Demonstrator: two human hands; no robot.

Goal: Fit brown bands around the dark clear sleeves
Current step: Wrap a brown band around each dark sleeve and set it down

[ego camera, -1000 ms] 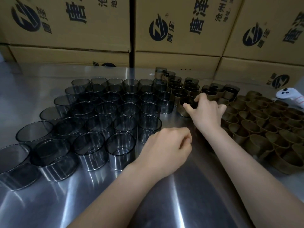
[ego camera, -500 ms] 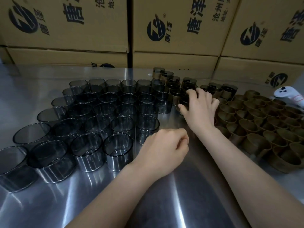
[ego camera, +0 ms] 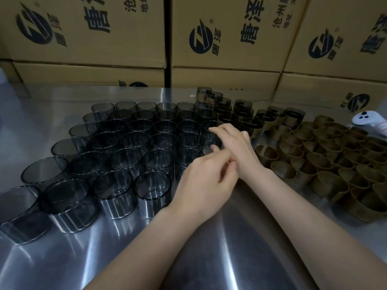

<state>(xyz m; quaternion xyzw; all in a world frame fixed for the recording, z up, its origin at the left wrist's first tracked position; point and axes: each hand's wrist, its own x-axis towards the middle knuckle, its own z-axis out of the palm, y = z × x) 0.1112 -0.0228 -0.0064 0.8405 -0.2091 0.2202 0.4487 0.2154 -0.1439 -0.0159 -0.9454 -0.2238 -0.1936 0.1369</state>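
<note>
Several dark clear sleeves [ego camera: 117,164] stand in rows on the left of the steel table [ego camera: 230,248]. Loose brown bands [ego camera: 326,162] crowd the right side. Sleeves with bands fitted [ego camera: 240,116] stand grouped at the back centre. My right hand [ego camera: 232,141] reaches left to the end sleeve [ego camera: 206,141] of a row. Its straight forefinger lies at the far rim and its thumb at the near side. My left hand [ego camera: 207,181] hovers just in front, fingers loosely curled and holding nothing, its fingertips by my right wrist.
Stacked cardboard boxes [ego camera: 226,32] wall off the back of the table. A white controller [ego camera: 368,121] lies at the far right behind the bands. Bare steel stretches in front of my arms.
My right hand has left the banded sleeve group and moved left to a plain dark sleeve. My left hand has shifted slightly forward toward the right wrist.
</note>
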